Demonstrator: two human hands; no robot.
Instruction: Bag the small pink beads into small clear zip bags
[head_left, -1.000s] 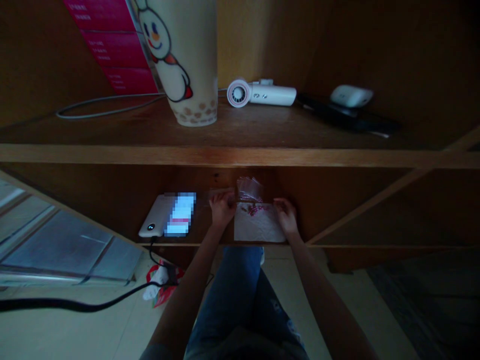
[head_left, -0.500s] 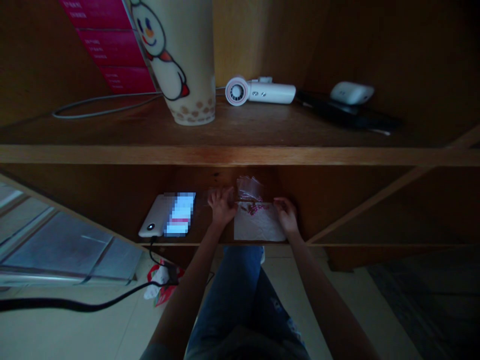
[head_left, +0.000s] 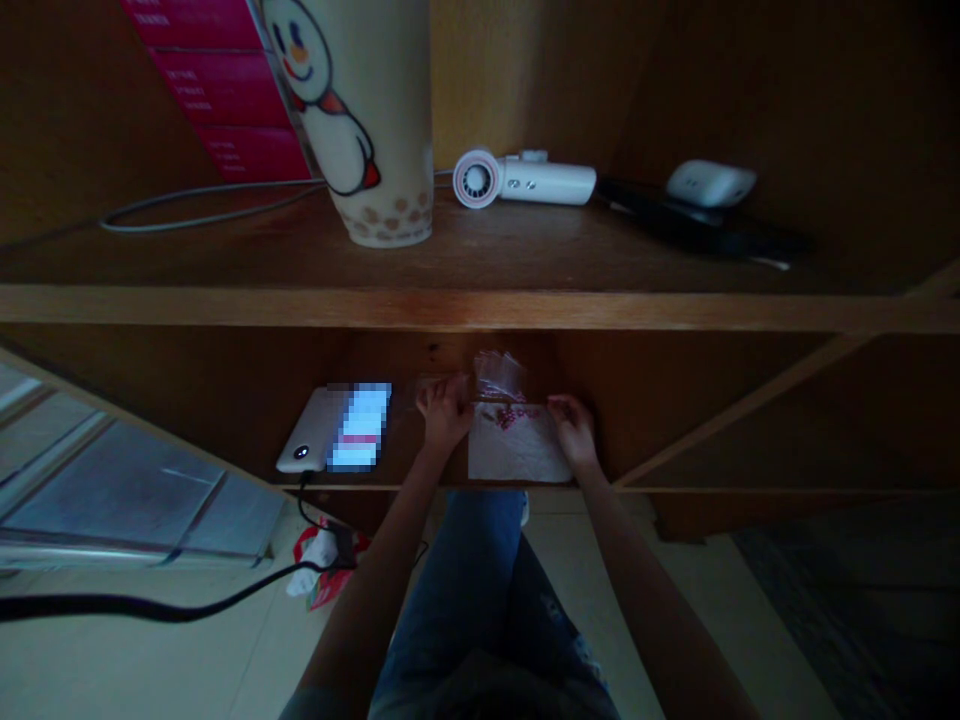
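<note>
On the lower shelf lies a sheet of white paper (head_left: 517,455) with small red-pink beads (head_left: 514,414) scattered near its far edge. Behind it is a pile of small clear plastic bags (head_left: 499,373). My left hand (head_left: 448,412) is left of the paper, its fingers bent down on a faint piece of clear plastic (head_left: 429,382) that looks like a bag. At the paper's right edge, my right hand (head_left: 574,430) has its fingers curled together. Whatever may be between those fingertips is too small to make out.
A white device (head_left: 306,435) with a cable and a lit phone (head_left: 360,430) lie on the left. The shelf edge (head_left: 480,308) runs above my hands. Higher up are a bubble tea cup (head_left: 382,130), a white handheld fan (head_left: 525,182) and a white case (head_left: 709,184).
The left fingers have drawn in slightly over the clear plastic. My right hand stays almost in place, and the view has shifted a little.
</note>
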